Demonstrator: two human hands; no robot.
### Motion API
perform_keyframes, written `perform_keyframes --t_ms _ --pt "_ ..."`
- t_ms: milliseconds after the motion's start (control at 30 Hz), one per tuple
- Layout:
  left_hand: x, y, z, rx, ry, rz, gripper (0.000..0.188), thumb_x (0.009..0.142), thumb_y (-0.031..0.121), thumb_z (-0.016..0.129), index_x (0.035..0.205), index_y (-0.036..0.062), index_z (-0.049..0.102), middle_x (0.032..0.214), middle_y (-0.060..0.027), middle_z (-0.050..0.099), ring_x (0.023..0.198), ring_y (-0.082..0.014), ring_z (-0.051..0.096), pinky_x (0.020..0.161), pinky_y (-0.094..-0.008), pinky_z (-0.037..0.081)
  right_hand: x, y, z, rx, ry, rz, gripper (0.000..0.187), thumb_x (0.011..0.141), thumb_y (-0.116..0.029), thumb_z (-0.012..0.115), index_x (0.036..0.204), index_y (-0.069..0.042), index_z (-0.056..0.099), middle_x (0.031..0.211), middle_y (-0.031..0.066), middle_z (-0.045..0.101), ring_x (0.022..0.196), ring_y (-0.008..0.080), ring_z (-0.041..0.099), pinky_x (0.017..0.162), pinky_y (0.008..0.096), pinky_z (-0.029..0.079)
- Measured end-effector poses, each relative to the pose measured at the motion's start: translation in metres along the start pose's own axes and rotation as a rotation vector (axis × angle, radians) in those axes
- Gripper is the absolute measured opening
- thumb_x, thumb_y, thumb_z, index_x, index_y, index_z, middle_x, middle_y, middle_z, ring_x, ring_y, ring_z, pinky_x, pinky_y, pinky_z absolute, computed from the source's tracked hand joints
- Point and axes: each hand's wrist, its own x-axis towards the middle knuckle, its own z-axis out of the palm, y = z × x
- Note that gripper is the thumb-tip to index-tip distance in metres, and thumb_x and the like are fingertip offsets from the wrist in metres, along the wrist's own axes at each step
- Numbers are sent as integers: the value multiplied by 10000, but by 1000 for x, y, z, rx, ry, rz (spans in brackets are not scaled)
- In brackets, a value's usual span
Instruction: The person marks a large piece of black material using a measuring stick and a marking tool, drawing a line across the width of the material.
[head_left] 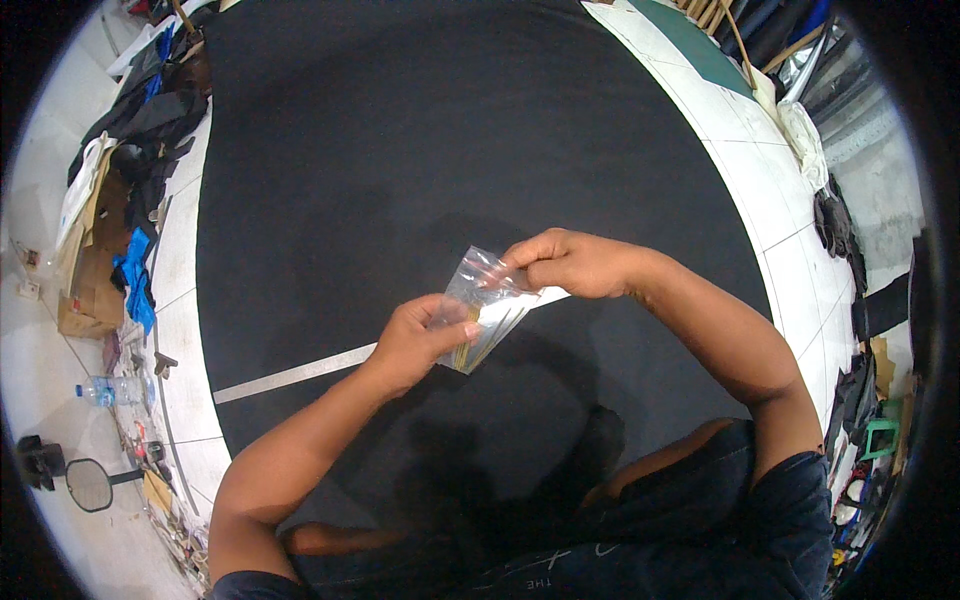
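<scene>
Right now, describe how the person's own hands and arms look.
The left hand and right hand are bare, as are both forearms. Short dark sleeves end above the elbows, part of a dark shirt with pale print.

The left hand (412, 342) covers part of the bag (464, 288) and of the strip (300, 374). The slim pieces (492, 342) in the bag are too small to identify. Whether the right hand (578, 265) has fingertips inside is unclear. The top edge cuts off the cloth (480, 130) and green mat (697, 45); the shirt (560, 565) hides the cloth's near end.
</scene>
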Motion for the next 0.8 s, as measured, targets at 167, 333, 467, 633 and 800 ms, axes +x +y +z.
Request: perform_keyframes --t_ms 167,333,467,633,800 --pt "0 1 -1 118 -47 6 260 849 187 803 1036 37 703 919 -16 694 859 -111 632 786 -301 512 1 3 7 -170 16 -137 333 931 -156 547 1198 -63 722 996 71 692 893 143 588 785 301 483" --pt "-4 0 0 199 -54 37 261 859 214 801 1019 31 704 880 -7 688 810 -91 620 747 -286 504 4 10 2 133 11 77 282 943 -140 536 1116 -17 721 956 57 695 859 131 593 775 300 486" --pt "-2 -2 1 202 -95 37 256 868 222 793 1013 32 702 876 -7 685 795 -86 617 720 -283 503 4 12 -1 -100 -32 59 350 916 -137 527 1181 11 703 1066 109 723 977 163 638 880 323 503" --pt "-7 5 0 213 -104 2 276 871 242 789 1015 25 699 857 -12 680 772 -91 616 698 -289 500 4 0 22 -132 -81 -14 319 966 -145 513 1183 -5 701 984 61 722 908 122 627 829 279 495" --pt "-5 2 -1 357 -117 46 294 873 258 773 1018 15 696 847 -39 681 773 -111 617 703 -300 497 6 8 10 -126 -102 39 317 968 -227 591 1164 -10 713 1020 59 721 945 131 627 872 292 487"
